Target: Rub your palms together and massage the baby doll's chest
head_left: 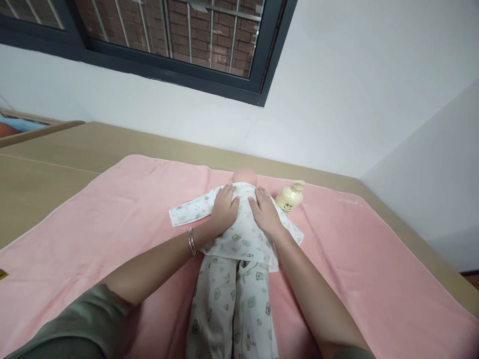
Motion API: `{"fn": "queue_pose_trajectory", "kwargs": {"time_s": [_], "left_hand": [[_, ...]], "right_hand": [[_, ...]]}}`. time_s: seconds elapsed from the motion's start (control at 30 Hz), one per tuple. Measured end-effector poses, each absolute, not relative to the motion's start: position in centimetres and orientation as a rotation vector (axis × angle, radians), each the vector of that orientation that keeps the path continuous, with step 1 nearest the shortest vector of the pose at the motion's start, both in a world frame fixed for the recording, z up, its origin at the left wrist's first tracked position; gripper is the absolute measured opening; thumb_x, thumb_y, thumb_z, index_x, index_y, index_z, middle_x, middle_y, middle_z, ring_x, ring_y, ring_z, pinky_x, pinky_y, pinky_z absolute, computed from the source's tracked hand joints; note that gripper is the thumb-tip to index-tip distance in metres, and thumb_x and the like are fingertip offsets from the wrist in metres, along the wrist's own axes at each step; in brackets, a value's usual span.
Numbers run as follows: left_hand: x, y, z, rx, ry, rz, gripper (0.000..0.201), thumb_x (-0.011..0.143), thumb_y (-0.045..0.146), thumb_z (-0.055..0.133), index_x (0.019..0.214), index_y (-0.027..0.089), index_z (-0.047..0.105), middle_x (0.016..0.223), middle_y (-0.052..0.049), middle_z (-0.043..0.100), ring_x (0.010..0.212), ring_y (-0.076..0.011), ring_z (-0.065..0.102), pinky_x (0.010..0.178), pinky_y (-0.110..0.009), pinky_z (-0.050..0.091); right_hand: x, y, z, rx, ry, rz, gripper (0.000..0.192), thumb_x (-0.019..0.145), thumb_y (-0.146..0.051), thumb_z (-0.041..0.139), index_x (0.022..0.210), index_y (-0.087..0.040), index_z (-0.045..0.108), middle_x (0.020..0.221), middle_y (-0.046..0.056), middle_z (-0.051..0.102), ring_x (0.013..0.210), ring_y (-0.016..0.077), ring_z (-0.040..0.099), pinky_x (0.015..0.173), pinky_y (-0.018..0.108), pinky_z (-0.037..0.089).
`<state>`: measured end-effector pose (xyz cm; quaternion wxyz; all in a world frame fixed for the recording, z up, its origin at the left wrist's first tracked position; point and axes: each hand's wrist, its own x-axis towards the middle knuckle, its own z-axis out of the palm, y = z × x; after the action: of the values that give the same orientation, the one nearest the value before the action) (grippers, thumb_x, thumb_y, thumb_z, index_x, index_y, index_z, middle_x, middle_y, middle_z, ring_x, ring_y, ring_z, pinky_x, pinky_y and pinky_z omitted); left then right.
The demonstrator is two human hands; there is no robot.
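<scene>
A baby doll point(244, 176) in white printed pyjamas point(239, 239) lies on a pink towel point(112, 214), head pointing away from me. My left hand point(224, 205) rests flat on the doll's upper body, on the left side. My right hand point(265, 209) lies flat on the right side, fingers together and pointing to the head. Neither hand grips anything. A silver bracelet point(192, 242) circles my left wrist.
A cream pump bottle point(289, 197) lies on the towel just right of the doll's head, close to my right hand. The towel covers a wooden table point(45, 174) set against a white wall point(337, 99), under a dark-framed window point(168, 30).
</scene>
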<state>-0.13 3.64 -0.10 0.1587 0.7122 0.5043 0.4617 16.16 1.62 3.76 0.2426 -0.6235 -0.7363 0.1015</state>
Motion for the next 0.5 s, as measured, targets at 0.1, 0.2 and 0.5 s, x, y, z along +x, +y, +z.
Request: {"fn": "queue_pose_trajectory", "kwargs": {"time_s": [0.1, 0.2, 0.5], "left_hand": [[-0.1, 4.2, -0.1, 2.093, 1.519, 1.176, 0.052, 0.091, 0.022, 0.040, 0.138, 0.007, 0.054, 0.150, -0.020, 0.054, 0.147, -0.0321, 0.041, 0.124, -0.055, 0.028], [-0.4, 4.8, 0.4, 2.127, 1.534, 1.069, 0.050, 0.092, 0.023, 0.038, 0.135, 0.006, 0.056, 0.146, -0.021, 0.058, 0.143, -0.0319, 0.047, 0.122, -0.053, 0.031], [0.4, 1.9, 1.1, 2.410, 1.653, 1.015, 0.046, 0.095, 0.024, 0.039, 0.133, 0.004, 0.055, 0.140, -0.025, 0.059, 0.137, -0.0353, 0.050, 0.117, -0.052, 0.036]], "right_hand": [[14.8, 0.5, 4.0, -1.819, -2.031, 0.179, 0.063, 0.105, -0.039, 0.029, 0.151, 0.003, 0.041, 0.160, 0.025, 0.036, 0.153, 0.0342, 0.028, 0.125, 0.049, 0.024], [12.9, -1.5, 4.8, -1.898, -2.082, 0.049, 0.056, 0.104, -0.032, 0.030, 0.145, 0.001, 0.049, 0.150, 0.027, 0.050, 0.145, 0.0353, 0.042, 0.119, 0.049, 0.032], [15.3, 0.7, 5.1, -1.799, -2.096, 0.194, 0.058, 0.105, -0.043, 0.035, 0.146, -0.005, 0.049, 0.154, 0.021, 0.048, 0.148, 0.0298, 0.040, 0.121, 0.043, 0.032]]}}
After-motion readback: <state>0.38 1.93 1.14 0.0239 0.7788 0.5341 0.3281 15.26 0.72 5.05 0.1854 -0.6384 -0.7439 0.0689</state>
